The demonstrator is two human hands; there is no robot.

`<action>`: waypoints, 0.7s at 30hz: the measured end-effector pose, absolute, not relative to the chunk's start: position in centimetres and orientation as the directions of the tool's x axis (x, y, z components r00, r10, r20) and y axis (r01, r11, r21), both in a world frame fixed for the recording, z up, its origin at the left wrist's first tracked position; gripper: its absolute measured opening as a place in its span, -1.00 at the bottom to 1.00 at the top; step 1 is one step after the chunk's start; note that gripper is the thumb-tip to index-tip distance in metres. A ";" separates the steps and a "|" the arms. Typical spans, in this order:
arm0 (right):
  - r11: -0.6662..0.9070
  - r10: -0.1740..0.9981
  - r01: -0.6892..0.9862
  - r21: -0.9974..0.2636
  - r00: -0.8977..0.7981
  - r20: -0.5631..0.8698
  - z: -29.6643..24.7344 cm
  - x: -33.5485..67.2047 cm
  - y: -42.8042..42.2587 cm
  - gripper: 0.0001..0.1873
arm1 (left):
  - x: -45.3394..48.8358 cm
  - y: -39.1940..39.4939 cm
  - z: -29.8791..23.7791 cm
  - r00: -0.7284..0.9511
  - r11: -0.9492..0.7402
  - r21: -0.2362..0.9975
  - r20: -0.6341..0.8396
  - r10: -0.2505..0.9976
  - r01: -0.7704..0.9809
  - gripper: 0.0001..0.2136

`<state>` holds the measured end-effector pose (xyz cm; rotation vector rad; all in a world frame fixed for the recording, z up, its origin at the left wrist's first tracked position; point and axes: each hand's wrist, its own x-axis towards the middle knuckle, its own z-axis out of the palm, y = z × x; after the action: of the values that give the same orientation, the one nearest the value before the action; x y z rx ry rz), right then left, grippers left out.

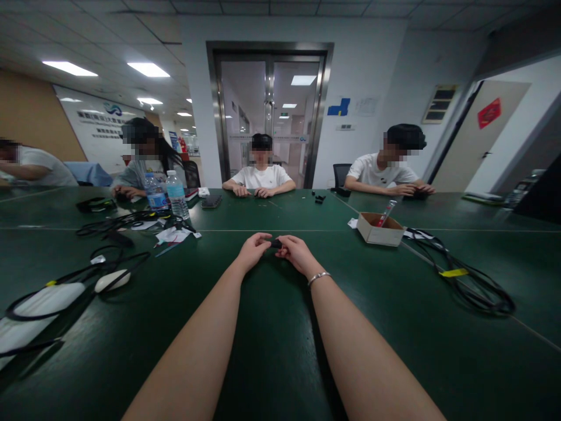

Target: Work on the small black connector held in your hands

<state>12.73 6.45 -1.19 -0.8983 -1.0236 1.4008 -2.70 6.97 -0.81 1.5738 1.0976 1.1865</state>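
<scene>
Both my hands meet over the middle of the green table. Between them is a small black object, too small for me to tell its kind. My left hand pinches its left end with thumb and fingers. On the other end, the fingers of my right hand are closed, partly curled beneath it. A silver bracelet circles my right wrist. Much of the black object is hidden by my fingertips.
An open cardboard box holds a clear tube. Coiled black cable lies at right. On the left are water bottles, tangled cables, a white mouse and papers. Several people sit around the table, one person directly opposite.
</scene>
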 end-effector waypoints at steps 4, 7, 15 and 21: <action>0.012 0.994 -0.334 -0.942 -0.095 0.047 -1.2 12.8 6.3 -0.81 | -2.8 7.0 -0.8 0.155 -0.259 0.954 0.235 0.959 0.153 -0.72; 0.055 0.992 -0.345 -0.937 -0.089 0.091 -1.2 13.0 6.3 -0.64 | -2.9 7.1 -0.9 0.161 -0.260 0.952 0.234 0.959 0.164 -0.71; 0.082 0.989 -0.162 -0.983 -0.110 0.100 -0.8 12.5 6.1 -0.65 | -3.1 7.6 -1.3 0.141 -0.272 0.957 0.257 0.956 0.105 -0.64; 0.049 0.986 -0.226 -0.973 -0.146 0.083 -0.6 12.7 5.8 -0.61 | -3.1 7.7 -1.4 0.156 -0.291 0.951 0.273 0.949 0.108 -0.63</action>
<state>12.73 5.81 -0.60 -0.9167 -1.1812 1.3682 -3.11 7.65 -1.40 1.5803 1.0471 1.2435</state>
